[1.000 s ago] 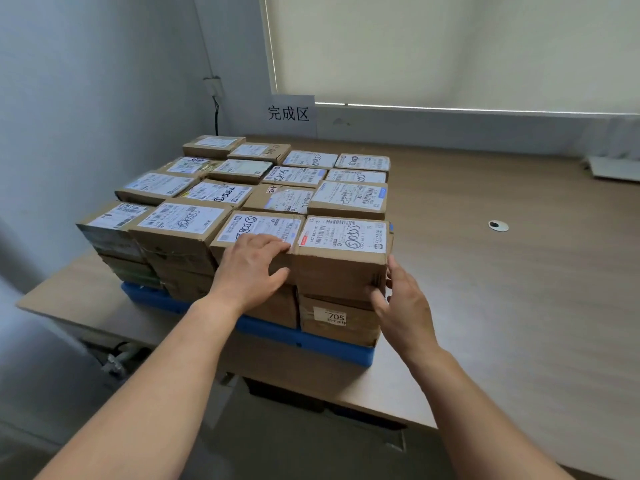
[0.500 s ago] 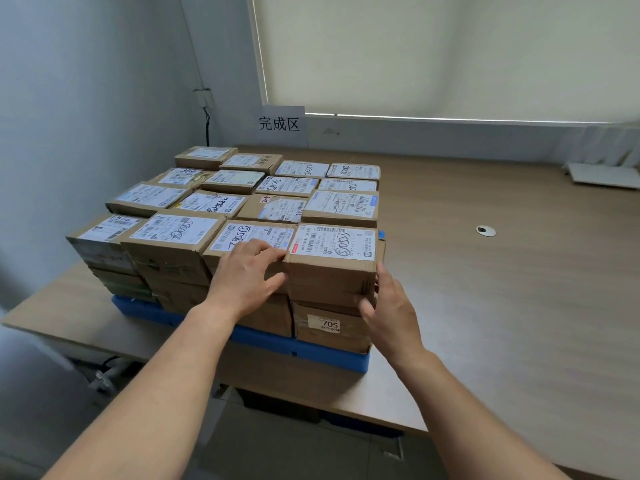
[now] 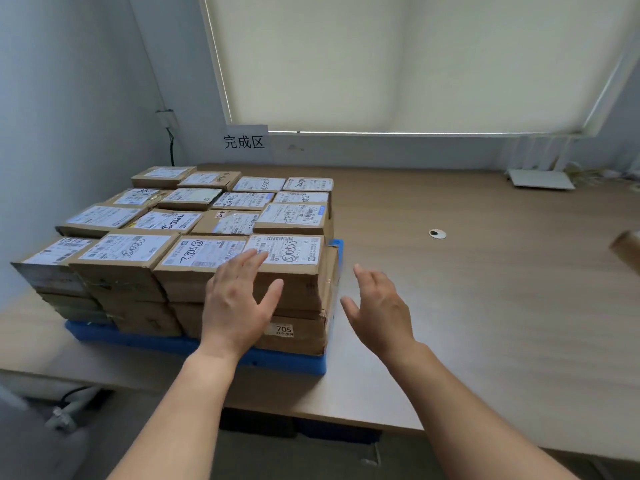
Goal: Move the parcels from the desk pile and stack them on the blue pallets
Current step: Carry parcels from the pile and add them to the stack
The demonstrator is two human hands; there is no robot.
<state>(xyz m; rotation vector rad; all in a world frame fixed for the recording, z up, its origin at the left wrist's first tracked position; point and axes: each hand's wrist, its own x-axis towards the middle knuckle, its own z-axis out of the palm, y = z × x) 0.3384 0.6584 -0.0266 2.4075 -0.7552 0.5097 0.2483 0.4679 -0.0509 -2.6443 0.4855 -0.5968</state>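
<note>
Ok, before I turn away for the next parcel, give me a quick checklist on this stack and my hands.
1. Left hand empty, fingers spread, in front of the stack: ok.
2. Right hand empty and clear of the boxes: ok.
3. Front corner parcel sits flat on the box marked 705: ok.
4. Its edges flush with the neighbouring parcel: cannot tell, the left hand covers the seam.
5. Stack within the blue pallet: ok at the front edge; far side hidden.
6. Desk to the right clear for turning: ok, though a brown object pokes in at the right edge.
</note>
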